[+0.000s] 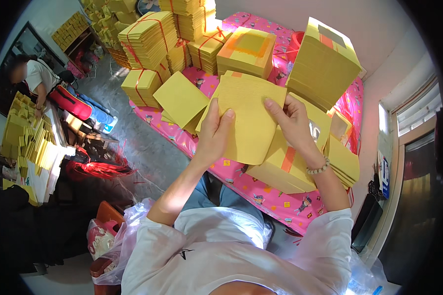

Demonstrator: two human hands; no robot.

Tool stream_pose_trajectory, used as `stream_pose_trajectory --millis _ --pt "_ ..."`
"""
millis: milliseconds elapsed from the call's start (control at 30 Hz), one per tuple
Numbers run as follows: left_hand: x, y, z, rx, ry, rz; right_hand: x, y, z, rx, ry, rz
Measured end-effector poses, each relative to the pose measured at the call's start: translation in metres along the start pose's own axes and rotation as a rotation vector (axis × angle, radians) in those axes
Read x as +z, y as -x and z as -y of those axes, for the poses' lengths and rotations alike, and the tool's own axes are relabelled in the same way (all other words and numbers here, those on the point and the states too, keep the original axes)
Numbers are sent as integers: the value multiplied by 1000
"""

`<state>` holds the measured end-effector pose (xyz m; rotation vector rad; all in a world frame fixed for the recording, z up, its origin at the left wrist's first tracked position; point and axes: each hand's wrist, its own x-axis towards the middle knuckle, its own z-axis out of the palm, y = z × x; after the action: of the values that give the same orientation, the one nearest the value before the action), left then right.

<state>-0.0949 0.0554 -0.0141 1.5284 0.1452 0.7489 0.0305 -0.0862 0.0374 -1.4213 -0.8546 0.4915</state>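
A white shirt [216, 255] fills the bottom of the view, the person's own, with both forearms rising from it toward the middle. The left hand [215, 132] grips the left edge of a sheaf of yellow paper sheets [248, 123], thumb on the near face and fingers curled behind it. The right hand [293, 120] holds the same sheaf at its upper right edge, fingertips pressed on the front, and a bead bracelet [319, 168] circles that wrist. The sheaf is held up above a pink patterned cloth [241, 179] that covers a low surface in front of the person. Just under the hands lies a thick stack of yellow paper with an orange stripe [285, 164], resting on the cloth. A single yellow square sheet [181, 98] lies to the left of the sheaf. Farther back stand bundles of yellow paper tied with red string [150, 37], and a tall tilted stack [325, 64] leans at the right. At the far left another person [37, 78] bends over a table [59, 130] loaded with more yellow paper.
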Motion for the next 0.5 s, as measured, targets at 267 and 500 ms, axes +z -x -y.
stream_pose_trajectory --millis 267,500 --pt "-5 3 -10 -53 85 36 -1 -2 1 -3 22 -44" --pt "-13 -10 -16 -130 157 12 -5 2 -2 233 182 157"
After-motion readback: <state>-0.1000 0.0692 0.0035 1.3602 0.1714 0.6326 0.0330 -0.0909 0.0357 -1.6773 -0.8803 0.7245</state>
